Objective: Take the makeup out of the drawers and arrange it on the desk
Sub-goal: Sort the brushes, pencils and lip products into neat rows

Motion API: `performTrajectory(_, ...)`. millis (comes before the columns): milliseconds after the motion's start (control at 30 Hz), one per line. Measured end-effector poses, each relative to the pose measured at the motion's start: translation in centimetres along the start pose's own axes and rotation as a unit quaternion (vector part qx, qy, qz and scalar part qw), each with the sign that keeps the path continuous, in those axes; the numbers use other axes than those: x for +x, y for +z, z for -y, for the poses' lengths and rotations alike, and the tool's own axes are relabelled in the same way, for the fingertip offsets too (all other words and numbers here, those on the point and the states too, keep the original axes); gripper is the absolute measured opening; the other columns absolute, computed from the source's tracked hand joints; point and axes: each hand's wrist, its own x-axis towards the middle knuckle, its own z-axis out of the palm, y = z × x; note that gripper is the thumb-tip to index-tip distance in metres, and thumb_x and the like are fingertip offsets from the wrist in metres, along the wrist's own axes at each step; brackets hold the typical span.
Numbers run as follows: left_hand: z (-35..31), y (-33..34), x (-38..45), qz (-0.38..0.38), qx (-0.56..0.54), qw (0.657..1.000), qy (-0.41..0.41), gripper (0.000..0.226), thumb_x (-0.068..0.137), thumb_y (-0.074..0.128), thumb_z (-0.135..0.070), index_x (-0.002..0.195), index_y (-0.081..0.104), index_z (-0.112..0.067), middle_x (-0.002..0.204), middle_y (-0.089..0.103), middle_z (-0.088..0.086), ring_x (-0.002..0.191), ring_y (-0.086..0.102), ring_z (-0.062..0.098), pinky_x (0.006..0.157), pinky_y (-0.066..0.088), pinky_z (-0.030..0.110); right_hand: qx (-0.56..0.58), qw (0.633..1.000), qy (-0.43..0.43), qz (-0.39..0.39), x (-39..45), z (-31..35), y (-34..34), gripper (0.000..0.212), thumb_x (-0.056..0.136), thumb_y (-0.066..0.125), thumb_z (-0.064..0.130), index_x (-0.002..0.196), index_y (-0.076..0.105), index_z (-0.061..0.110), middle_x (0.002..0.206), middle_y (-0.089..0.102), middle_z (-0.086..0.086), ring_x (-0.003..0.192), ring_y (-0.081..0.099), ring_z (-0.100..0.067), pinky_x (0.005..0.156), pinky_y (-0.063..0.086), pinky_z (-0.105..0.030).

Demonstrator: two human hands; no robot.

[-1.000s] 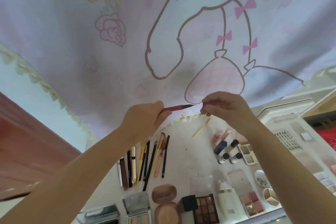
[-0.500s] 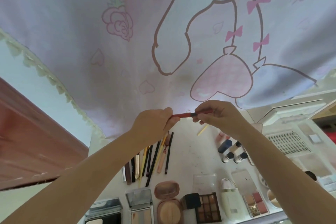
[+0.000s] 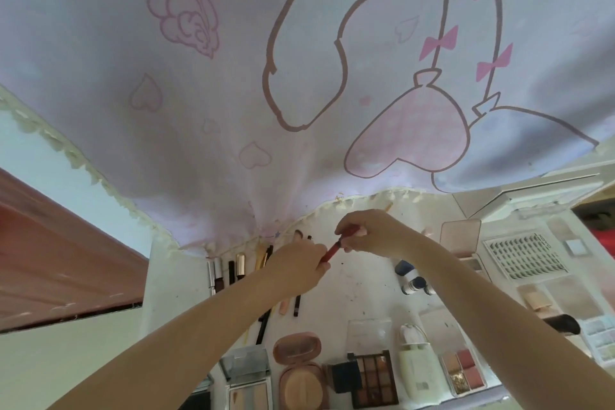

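both hands are above the white desk [image 3: 359, 283]. the left hand [image 3: 296, 265] pinches the lower end of a thin red pencil [image 3: 332, 251], and the right hand [image 3: 369, 231] grips its upper part with curled fingers. the pencil is in the air between them, its long axis diagonal, from lower-left up to upper-right. which end is the tip i cannot tell. under the left hand lies a row of pencils and tubes [image 3: 233, 271], near the front an eyeshadow palette [image 3: 374, 378].
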Motion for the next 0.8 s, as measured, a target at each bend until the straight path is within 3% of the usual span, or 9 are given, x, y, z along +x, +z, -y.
performTrajectory(167, 0.7, 1.2, 1.7, 0.045, -0.030, 0.998, -0.017, 0.029, 0.096, 0.036, -0.031, 0.104, 0.051, -0.007, 0.105, 0.051, 0.009, 0.087, 0.047, 0.020, 0.071, 0.037, 0.030, -0.028, 0.997, 0.035, 0.060, 2.5, -1.1, 0.3, 0.016, 0.087, 0.053, 0.011, 0.101, 0.060, 0.013, 0.082, 0.066, -0.002, 0.063, 0.054, -0.002, 0.049, 0.039, -0.005)
performTrajectory(233, 0.9, 1.8, 2.2, 0.047, -0.070, 0.996, -0.021, 0.029, 0.095, 0.038, -0.031, 0.104, 0.052, -0.006, 0.097, 0.050, 0.006, 0.082, 0.047, 0.018, 0.070, 0.036, 0.029, -0.020, 0.995, 0.052, 0.086, 3.2, -1.5, 0.5, 0.023, 0.088, 0.051, 0.012, 0.109, 0.057, 0.015, 0.084, 0.064, 0.001, 0.067, 0.057, -0.007, 0.058, 0.044, -0.011)
performTrajectory(333, 1.1, 3.0, 2.7, 0.050, -0.147, 0.987, -0.036, 0.028, 0.095, 0.040, -0.031, 0.101, 0.053, -0.008, 0.078, 0.046, -0.003, 0.066, 0.046, 0.011, 0.059, 0.038, 0.024, 0.009, 0.990, 0.066, 0.124, 4.0, -2.5, 0.7, 0.029, 0.091, 0.048, 0.019, 0.120, 0.050, 0.021, 0.104, 0.062, 0.000, 0.093, 0.061, -0.016, 0.080, 0.051, -0.025)
performTrajectory(400, 1.2, 4.0, 3.0, 0.055, -0.178, 0.981, -0.061, 0.028, 0.095, 0.040, -0.032, 0.104, 0.053, -0.009, 0.071, 0.044, -0.007, 0.062, 0.046, 0.008, 0.056, 0.039, 0.021, 0.060, 0.993, 0.075, 0.073, 4.7, -3.4, 0.5, 0.028, 0.093, 0.044, 0.020, 0.120, 0.049, 0.020, 0.110, 0.059, 0.001, 0.095, 0.059, -0.014, 0.078, 0.050, -0.021)
performTrajectory(467, 1.4, 4.8, 3.2, 0.065, -0.191, 0.975, -0.090, 0.028, 0.095, 0.040, -0.032, 0.104, 0.053, -0.009, 0.077, 0.048, -0.006, 0.067, 0.050, 0.011, 0.058, 0.039, 0.019, 0.078, 0.989, 0.122, -0.033, 5.8, -4.6, 0.3, 0.025, 0.093, 0.042, 0.019, 0.114, 0.054, 0.013, 0.113, 0.061, -0.005, 0.092, 0.058, -0.014, 0.081, 0.049, -0.029)
performTrajectory(533, 1.5, 5.4, 3.5, 0.083, -0.186, 0.972, -0.116, 0.028, 0.095, 0.041, -0.031, 0.103, 0.053, -0.007, 0.087, 0.055, 0.003, 0.076, 0.055, 0.017, 0.060, 0.038, 0.021, -0.015, 0.976, 0.195, -0.094, 7.1, -6.2, 0.3, 0.027, 0.093, 0.041, 0.019, 0.113, 0.055, 0.006, 0.118, 0.059, -0.012, 0.102, 0.056, -0.023, 0.089, 0.044, -0.034)
performTrajectory(633, 1.4, 6.5, 4.0, 0.103, -0.177, 0.968, -0.145, 0.028, 0.095, 0.043, -0.027, 0.102, 0.056, -0.002, 0.102, 0.061, 0.012, 0.092, 0.059, 0.025, 0.065, 0.039, 0.025, -0.128, 0.948, 0.277, -0.086, 8.2, -8.4, 0.8, 0.033, 0.092, 0.041, 0.018, 0.119, 0.048, 0.000, 0.122, 0.054, -0.018, 0.112, 0.049, -0.030, 0.086, 0.038, -0.031)
performTrajectory(800, 1.2, 8.0, 4.9, 0.103, -0.132, 0.972, -0.164, 0.027, 0.095, 0.043, -0.019, 0.098, 0.060, 0.001, 0.103, 0.063, 0.015, 0.093, 0.060, 0.027, 0.068, 0.044, 0.029, -0.137, 0.933, 0.310, -0.120, 9.7, -9.8, 1.8, 0.023, 0.087, 0.042, 0.002, 0.107, 0.048, -0.006, 0.114, 0.053, -0.026, 0.105, 0.051, -0.034, 0.076, 0.038, -0.032)
